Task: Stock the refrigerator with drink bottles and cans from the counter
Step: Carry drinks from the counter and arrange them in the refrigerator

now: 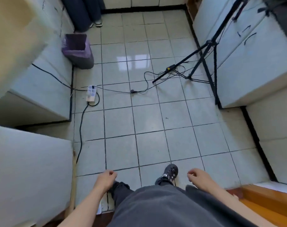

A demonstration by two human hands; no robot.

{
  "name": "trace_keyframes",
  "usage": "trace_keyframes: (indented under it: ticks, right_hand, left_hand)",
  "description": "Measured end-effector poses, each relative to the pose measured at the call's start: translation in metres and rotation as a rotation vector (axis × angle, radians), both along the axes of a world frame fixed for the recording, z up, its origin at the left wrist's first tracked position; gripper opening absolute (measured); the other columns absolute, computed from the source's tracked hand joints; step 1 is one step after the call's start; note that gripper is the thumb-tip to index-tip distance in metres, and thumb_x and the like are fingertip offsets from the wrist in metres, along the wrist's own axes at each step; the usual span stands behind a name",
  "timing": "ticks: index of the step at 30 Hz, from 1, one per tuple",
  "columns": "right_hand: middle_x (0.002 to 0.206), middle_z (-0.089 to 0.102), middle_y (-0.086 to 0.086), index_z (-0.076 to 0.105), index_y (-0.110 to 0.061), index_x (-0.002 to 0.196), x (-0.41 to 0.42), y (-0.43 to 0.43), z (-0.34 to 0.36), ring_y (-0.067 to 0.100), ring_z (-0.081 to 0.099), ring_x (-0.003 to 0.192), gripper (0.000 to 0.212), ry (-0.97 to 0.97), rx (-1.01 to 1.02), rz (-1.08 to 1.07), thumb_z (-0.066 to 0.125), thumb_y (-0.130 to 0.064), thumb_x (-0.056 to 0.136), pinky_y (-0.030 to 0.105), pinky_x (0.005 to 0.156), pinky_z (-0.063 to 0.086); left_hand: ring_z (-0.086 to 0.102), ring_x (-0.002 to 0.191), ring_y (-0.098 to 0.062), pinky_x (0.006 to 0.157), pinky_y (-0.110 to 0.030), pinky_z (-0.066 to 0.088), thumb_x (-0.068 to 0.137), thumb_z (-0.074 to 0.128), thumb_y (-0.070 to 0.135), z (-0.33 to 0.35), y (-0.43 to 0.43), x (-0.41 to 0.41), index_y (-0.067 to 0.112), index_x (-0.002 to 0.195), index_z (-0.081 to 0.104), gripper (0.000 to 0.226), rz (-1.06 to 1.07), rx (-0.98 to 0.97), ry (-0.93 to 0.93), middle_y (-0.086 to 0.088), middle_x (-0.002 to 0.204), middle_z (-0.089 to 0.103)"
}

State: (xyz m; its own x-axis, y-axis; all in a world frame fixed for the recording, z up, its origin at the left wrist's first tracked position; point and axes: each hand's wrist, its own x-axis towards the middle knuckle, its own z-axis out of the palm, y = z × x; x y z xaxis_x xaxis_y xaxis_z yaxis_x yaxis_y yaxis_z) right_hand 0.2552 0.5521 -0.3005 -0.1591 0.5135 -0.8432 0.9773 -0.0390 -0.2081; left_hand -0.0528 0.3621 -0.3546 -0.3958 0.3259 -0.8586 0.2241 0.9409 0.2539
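Dark grey clothes (164, 208) fill the bottom of the view, with both bare arms hanging down at the sides. The left hand (106, 177) is loosely curled, its fingers bent in toward the thumb, and it holds nothing. The right hand (197, 176) is curled the same way and holds nothing. Between the hands, a black shoe with holes (170, 172) stands on the floor.

The pale green tiled floor (147, 128) has a wide open strip down the middle. Pale cabinet fronts (41, 82) wall it in on the left, and more pale cabinets (254, 71) close it on the right. An orange wooden edge (262, 199) sits at the bottom right.

A white power strip (91, 93) lies near the left cabinets, and a thin black cord (116, 91) runs across the floor from it. A black tripod stand (203, 59) spreads its legs on the right side of the floor.

A grey bin with a purple bag (78, 49) stands by the left cabinets. I cannot tell what is inside it.

At the far end, someone's dark trouser legs and shoes (90, 17) show.

No drink bottles, cans or refrigerator can be picked out in this view.
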Motion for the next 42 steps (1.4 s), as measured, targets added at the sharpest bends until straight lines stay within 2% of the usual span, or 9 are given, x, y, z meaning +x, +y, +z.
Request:
trace_keyframes:
  ticks: [6, 13, 15, 18, 22, 27, 32, 36, 42]
  right_hand:
    - [0.113, 0.064, -0.001, 0.06, -0.021, 0.108, 0.137, 0.068, -0.01, 0.016, 0.057, 0.102, 0.018, -0.042, 0.024, -0.146, 0.048, -0.026, 0.095, 0.024, 0.084, 0.043]
    - [0.111, 0.066, -0.001, 0.063, -0.02, 0.104, 0.272, 0.096, -0.004, 0.014, 0.059, 0.093, 0.018, -0.045, 0.104, -0.532, 0.049, -0.024, 0.094, 0.023, 0.074, 0.04]
    - [0.111, 0.066, 0.001, 0.066, -0.015, 0.107, 0.298, 0.093, -0.012, 0.019, 0.059, 0.103, 0.022, -0.041, 0.09, -0.675, 0.05, -0.024, 0.094, 0.021, 0.07, 0.038]
    - [0.101, 0.069, 0.005, 0.065, -0.018, 0.094, 0.322, 0.077, -0.026, 0.021, 0.062, 0.092, 0.017, -0.03, 0.041, -0.894, 0.049, -0.023, 0.095, 0.024, 0.066, 0.04]
    - [0.089, 0.068, 0.0, 0.058, -0.027, 0.076, 0.357, 0.07, -0.04, 0.021, 0.065, 0.093, 0.021, -0.009, -0.06, -1.085, 0.049, -0.02, 0.094, 0.029, 0.081, 0.048]
    - [0.096, 0.067, 0.013, 0.067, -0.011, 0.09, 0.419, 0.105, -0.023, 0.024, 0.064, 0.093, 0.022, -0.054, -0.052, -1.353, 0.049, -0.022, 0.096, 0.031, 0.077, 0.049]
    - [0.094, 0.059, -0.011, 0.053, -0.032, 0.091, 0.464, 0.163, -0.002, 0.004, 0.057, 0.085, 0.009, -0.036, 0.135, -1.6, 0.046, -0.033, 0.097, 0.018, 0.07, 0.043]
    - [0.1, 0.062, -0.011, 0.061, -0.027, 0.105, 0.494, 0.189, 0.001, 0.008, 0.058, 0.096, 0.018, 0.009, 0.168, -1.689, 0.045, -0.033, 0.097, 0.024, 0.081, 0.047]
    - [0.098, 0.065, 0.007, 0.064, -0.01, 0.081, 0.555, 0.217, -0.017, 0.025, 0.059, 0.1, 0.022, 0.048, 0.092, -1.653, 0.049, -0.023, 0.091, 0.031, 0.082, 0.044]
  left_hand:
    - [0.056, 0.116, -0.022, 0.095, -0.028, 0.042, 0.095, 0.043, 0.039, -0.002, 0.133, 0.122, 0.022, 0.122, 0.056, 0.035, -0.403, -0.022, -0.032, -0.002, 0.125, 0.062]
    - [0.057, 0.111, -0.02, 0.092, -0.027, 0.041, 0.094, 0.047, 0.038, 0.024, 0.282, 0.248, 0.023, 0.118, 0.059, 0.031, -0.751, 0.13, -0.063, -0.002, 0.12, 0.063]
    - [0.057, 0.111, -0.022, 0.091, -0.027, 0.042, 0.094, 0.05, 0.034, 0.023, 0.317, 0.271, 0.02, 0.118, 0.06, 0.03, -0.846, 0.108, -0.064, -0.004, 0.119, 0.064]
    - [0.058, 0.109, -0.022, 0.084, -0.024, 0.039, 0.094, 0.05, 0.031, 0.017, 0.366, 0.296, 0.015, 0.114, 0.062, 0.028, -0.925, 0.04, -0.054, -0.006, 0.116, 0.064]
    - [0.059, 0.111, -0.031, 0.092, -0.031, 0.046, 0.096, 0.05, 0.03, -0.006, 0.442, 0.33, 0.006, 0.113, 0.06, 0.031, -1.019, -0.045, -0.026, -0.015, 0.118, 0.064]
    - [0.06, 0.11, -0.034, 0.089, -0.033, 0.047, 0.097, 0.048, 0.028, -0.017, 0.567, 0.43, 0.001, 0.111, 0.062, 0.034, -1.293, -0.045, -0.029, -0.019, 0.116, 0.065]
    - [0.058, 0.106, -0.032, 0.094, -0.037, 0.046, 0.097, 0.05, 0.028, 0.007, 0.681, 0.565, 0.006, 0.118, 0.059, 0.032, -1.469, 0.1, -0.054, -0.016, 0.116, 0.063]
    - [0.058, 0.107, -0.036, 0.09, -0.038, 0.045, 0.097, 0.047, 0.027, 0.021, 0.728, 0.668, 0.0, 0.113, 0.059, 0.034, -1.605, 0.154, -0.05, -0.023, 0.114, 0.063]
    - [0.055, 0.087, -0.022, 0.072, -0.027, 0.038, 0.096, 0.048, 0.027, 0.022, 0.731, 0.768, 0.011, 0.106, 0.06, 0.022, -1.758, 0.144, -0.072, -0.009, 0.098, 0.061]
